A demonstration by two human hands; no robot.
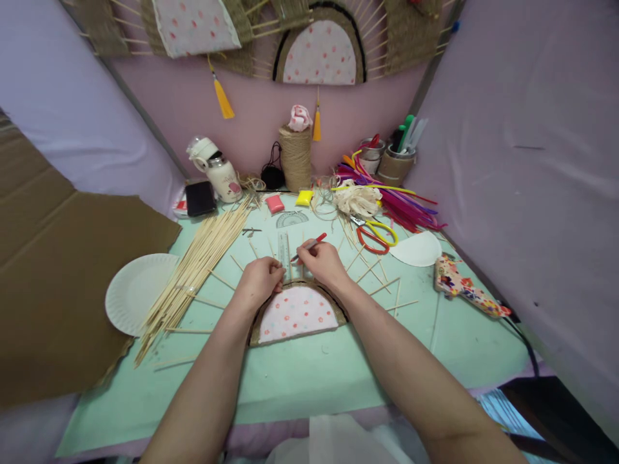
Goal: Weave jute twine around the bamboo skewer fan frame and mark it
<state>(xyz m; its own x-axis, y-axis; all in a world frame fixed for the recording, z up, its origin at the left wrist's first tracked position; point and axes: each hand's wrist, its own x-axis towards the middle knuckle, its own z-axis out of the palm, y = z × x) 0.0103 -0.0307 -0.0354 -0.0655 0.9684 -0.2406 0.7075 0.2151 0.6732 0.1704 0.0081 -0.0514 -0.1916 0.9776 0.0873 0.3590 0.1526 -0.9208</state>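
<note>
My right hand point(322, 261) is closed round a red-and-grey pen point(316, 240), its tip near the edge of a clear ruler point(283, 248). At the ruler's lower left, my left hand point(262, 278) is curled with its fingertips by the ruler and a stick; what exactly it pinches is hard to see. Below both hands lies a half-round piece point(298, 314) of white fabric with red spots, edged in brown twine and a dark band. Thin wooden sticks point(222, 280) fan out around its curved side, some partly hidden by my hands and forearms.
A bundle of sticks point(193, 277) and a paper plate point(138, 290) lie left, beside cardboard point(72, 277). Scissors point(374, 237), a cut white plate piece point(418, 249) and a flowered glue gun point(467, 287) lie right. Behind stand a bottle point(225, 177) and a twine spool point(295, 158).
</note>
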